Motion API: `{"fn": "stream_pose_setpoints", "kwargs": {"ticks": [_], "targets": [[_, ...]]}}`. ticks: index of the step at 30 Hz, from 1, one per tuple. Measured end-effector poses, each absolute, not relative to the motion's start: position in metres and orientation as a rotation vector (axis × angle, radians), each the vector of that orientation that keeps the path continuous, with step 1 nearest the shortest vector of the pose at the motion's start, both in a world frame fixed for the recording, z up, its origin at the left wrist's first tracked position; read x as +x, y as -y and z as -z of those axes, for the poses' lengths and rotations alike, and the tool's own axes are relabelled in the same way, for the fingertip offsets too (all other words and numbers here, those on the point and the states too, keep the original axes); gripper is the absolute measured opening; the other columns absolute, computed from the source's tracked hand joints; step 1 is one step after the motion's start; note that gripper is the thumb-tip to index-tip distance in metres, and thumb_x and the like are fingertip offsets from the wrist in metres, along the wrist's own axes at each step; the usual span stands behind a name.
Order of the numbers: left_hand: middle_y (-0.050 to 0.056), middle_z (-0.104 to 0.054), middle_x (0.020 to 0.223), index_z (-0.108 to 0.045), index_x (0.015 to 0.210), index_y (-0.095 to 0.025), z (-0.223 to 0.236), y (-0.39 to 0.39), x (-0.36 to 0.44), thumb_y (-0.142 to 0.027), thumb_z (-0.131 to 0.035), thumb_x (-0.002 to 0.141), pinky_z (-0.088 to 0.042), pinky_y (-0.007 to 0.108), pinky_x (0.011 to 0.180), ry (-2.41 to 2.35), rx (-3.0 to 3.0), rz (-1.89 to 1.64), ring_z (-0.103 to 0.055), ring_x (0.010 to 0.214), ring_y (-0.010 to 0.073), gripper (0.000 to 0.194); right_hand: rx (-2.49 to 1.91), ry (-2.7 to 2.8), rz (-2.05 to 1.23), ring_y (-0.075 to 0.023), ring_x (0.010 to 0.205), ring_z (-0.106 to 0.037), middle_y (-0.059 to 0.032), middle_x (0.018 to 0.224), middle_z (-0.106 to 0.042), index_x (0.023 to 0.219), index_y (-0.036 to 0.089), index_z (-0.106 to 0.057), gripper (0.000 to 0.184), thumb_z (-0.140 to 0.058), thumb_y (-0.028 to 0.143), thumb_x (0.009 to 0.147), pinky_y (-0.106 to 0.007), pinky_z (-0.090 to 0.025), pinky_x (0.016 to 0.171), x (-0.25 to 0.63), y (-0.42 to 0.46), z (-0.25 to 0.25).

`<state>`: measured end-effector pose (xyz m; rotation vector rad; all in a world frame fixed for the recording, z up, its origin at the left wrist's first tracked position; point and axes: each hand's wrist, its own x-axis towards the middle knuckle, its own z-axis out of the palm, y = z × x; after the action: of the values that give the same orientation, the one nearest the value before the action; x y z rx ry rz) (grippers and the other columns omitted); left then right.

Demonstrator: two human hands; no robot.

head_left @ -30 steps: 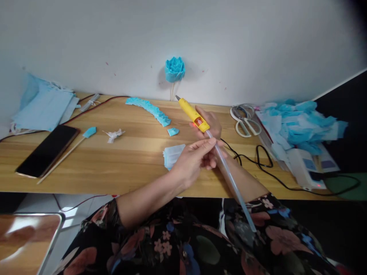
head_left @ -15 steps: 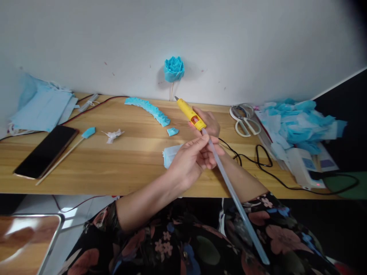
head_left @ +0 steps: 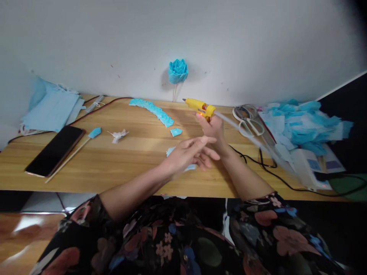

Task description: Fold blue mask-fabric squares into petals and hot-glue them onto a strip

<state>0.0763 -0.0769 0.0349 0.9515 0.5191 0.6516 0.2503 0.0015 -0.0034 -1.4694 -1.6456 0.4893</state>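
Observation:
My right hand (head_left: 213, 130) is wrapped round a yellow glue gun (head_left: 200, 106), its nozzle pointing left. A long clear glue stick (head_left: 258, 143), blurred by motion, sticks out of the gun's back toward the right. Below the gun, my left hand (head_left: 195, 152) hovers with fingers apart and holds nothing. Under it lies a partly hidden light blue piece of mask cloth (head_left: 171, 151). A single folded blue petal (head_left: 176, 132) rests on the table beside a curved row of blue petals (head_left: 151, 110). A thin stick (head_left: 71, 156) with a blue tip lies at left.
A blue fabric rose (head_left: 178, 71) on a stick stands against the wall. Face masks (head_left: 53, 109) and a phone (head_left: 56, 150) lie at left, with a white scrap (head_left: 118, 135) nearby. Scissors (head_left: 250, 128), blue scraps (head_left: 304, 122), a power strip (head_left: 308, 168) and a black cable are at right.
My left hand has let go of the glue stick. My right hand has turned the glue gun, so the stick has swung from my lap up to the right.

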Motion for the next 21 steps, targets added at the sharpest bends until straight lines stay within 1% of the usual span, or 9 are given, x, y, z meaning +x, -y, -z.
{"fn": "stream_pose_setpoints", "kwargs": {"ticks": [1,3,5,7,10,13,15,18,21], "targets": [[0.010,-0.078,0.090,-0.069,0.123,-0.013,-0.033,0.072,0.065,-0.054,-0.064,0.094,-0.051,0.024,0.059,-0.575,1.058,-0.639,-0.063,0.063,0.0111,0.050,-1.490,1.544,-0.599,-0.0225,0.082,-0.069,-0.0097,0.097,-0.077,0.106,0.019,-0.074,0.048,-0.055,0.062,0.094,-0.036,-0.056,0.070,0.251,-0.004,0.003],[0.007,-0.076,0.082,-0.073,0.112,-0.013,-0.031,0.057,0.039,-0.045,-0.067,0.093,-0.047,0.022,0.057,-0.743,1.271,-0.675,-0.057,0.058,0.0089,0.038,-1.482,1.339,-0.813,-0.0164,0.073,-0.065,-0.0082,0.096,-0.078,0.089,0.020,-0.073,0.044,-0.063,0.063,0.089,-0.027,-0.050,0.057,0.250,-0.010,0.001],[0.005,-0.075,0.079,-0.075,0.108,-0.013,-0.028,0.036,0.014,-0.038,-0.061,0.095,-0.045,0.022,0.057,-0.965,1.462,-0.797,-0.055,0.057,0.0088,0.032,-1.436,1.226,-0.993,-0.0133,0.073,-0.064,-0.0082,0.101,-0.080,0.085,0.020,-0.071,0.042,-0.070,0.062,0.085,-0.022,-0.046,0.052,0.248,-0.016,-0.002],[0.003,-0.073,0.074,-0.077,0.104,-0.014,-0.021,0.011,-0.006,-0.033,-0.055,0.096,-0.045,0.023,0.059,-1.154,1.679,-0.884,-0.056,0.058,0.0102,0.030,-1.413,1.202,-1.113,-0.0124,0.073,-0.064,-0.0087,0.102,-0.080,0.087,0.019,-0.071,0.044,-0.075,0.063,0.081,-0.021,-0.045,0.051,0.245,-0.023,-0.003],[0.005,-0.077,0.078,-0.079,0.099,-0.017,-0.003,-0.021,-0.021,-0.028,-0.053,0.095,-0.049,0.027,0.069,-1.361,2.049,-0.827,-0.067,0.071,0.0161,0.029,-1.372,1.287,-1.213,-0.0121,0.071,-0.064,-0.0092,0.098,-0.081,0.089,0.018,-0.073,0.053,-0.078,0.069,0.075,-0.020,-0.046,0.053,0.240,-0.032,0.001],[0.008,-0.082,0.105,-0.079,0.113,-0.020,0.019,-0.037,-0.027,-0.025,-0.050,0.096,-0.053,0.031,0.082,-1.405,2.356,-0.780,-0.074,0.095,0.0223,0.034,-1.346,1.359,-1.187,-0.0115,0.069,-0.063,-0.0083,0.091,-0.081,0.084,0.018,-0.074,0.061,-0.073,0.078,0.073,-0.021,-0.047,0.056,0.241,-0.034,0.011],[0.009,-0.080,0.116,-0.077,0.120,-0.020,0.030,-0.039,-0.030,-0.025,-0.046,0.098,-0.054,0.033,0.086,-1.339,2.503,-0.746,-0.075,0.104,0.0243,0.038,-1.353,1.394,-1.158,-0.0119,0.067,-0.062,-0.0079,0.087,-0.080,0.082,0.018,-0.074,0.065,-0.070,0.082,0.072,-0.022,-0.048,0.056,0.245,-0.031,0.015],[0.009,-0.080,0.114,-0.076,0.123,-0.021,0.037,-0.040,-0.034,-0.023,-0.043,0.098,-0.055,0.033,0.086,-1.267,2.595,-0.705,-0.075,0.101,0.0228,0.041,-1.365,1.438,-1.160,-0.0135,0.067,-0.063,-0.0079,0.086,-0.079,0.085,0.019,-0.075,0.068,-0.068,0.085,0.071,-0.024,-0.049,0.056,0.256,-0.027,0.016],[0.008,-0.081,0.110,-0.076,0.121,-0.022,0.037,-0.041,-0.036,-0.019,-0.042,0.097,-0.055,0.031,0.083,-1.250,2.608,-0.686,-0.075,0.097,0.0213,0.042,-1.388,1.479,-1.180,-0.0118,0.061,-0.058,-0.0069,0.082,-0.078,0.080,0.020,-0.075,0.067,-0.066,0.086,0.072,-0.024,-0.047,0.054,0.265,-0.028,0.014]]}}
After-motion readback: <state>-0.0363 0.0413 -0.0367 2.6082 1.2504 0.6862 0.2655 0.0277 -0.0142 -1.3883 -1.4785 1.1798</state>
